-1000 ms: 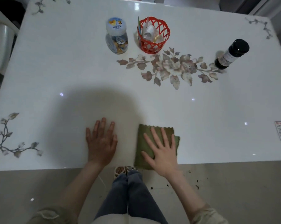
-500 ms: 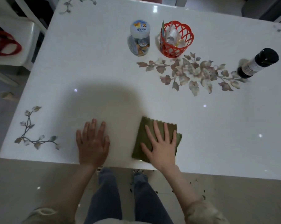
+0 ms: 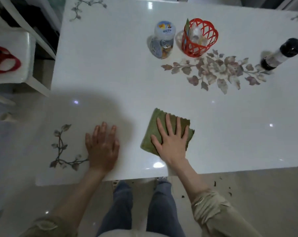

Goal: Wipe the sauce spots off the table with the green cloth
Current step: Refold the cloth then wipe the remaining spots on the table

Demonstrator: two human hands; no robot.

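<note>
The green cloth [image 3: 152, 127] lies on the white table [image 3: 110, 74] near its front edge, folded into a rough rectangle. Its long axis runs from the front edge toward the far side, with the far end leaning a little to the right. The far short edge is scalloped.

At the far left, off the table, stands a white chair [image 3: 25, 48] with a red loop [image 3: 6, 63] on its seat. On the table's near left corner is a printed vine [image 3: 61, 147]. Just right of it the left hand [image 3: 102, 147] lies palm down on the bare tabletop. Its fingers are straight, close together and pointing away from the person, and they hold nothing. Its heel lies close to the front edge.

Further right, the right hand [image 3: 172, 146] presses flat on the cloth. Its fingers are straight and spread, aimed at the far side, with the thumb out to the left, also on the cloth. Rolled beige sleeves end below both elbows.

Toward the far side stands a clear jar [image 3: 162, 41] with a pale lid. The lid bears a picture and writing too small to read. Just beside it stands a red lattice basket [image 3: 199, 38] holding pale items. A printed flower spray [image 3: 216, 71] stretches rightward to a dark bottle [image 3: 281, 55] whose pale label is too blurred to read.
</note>
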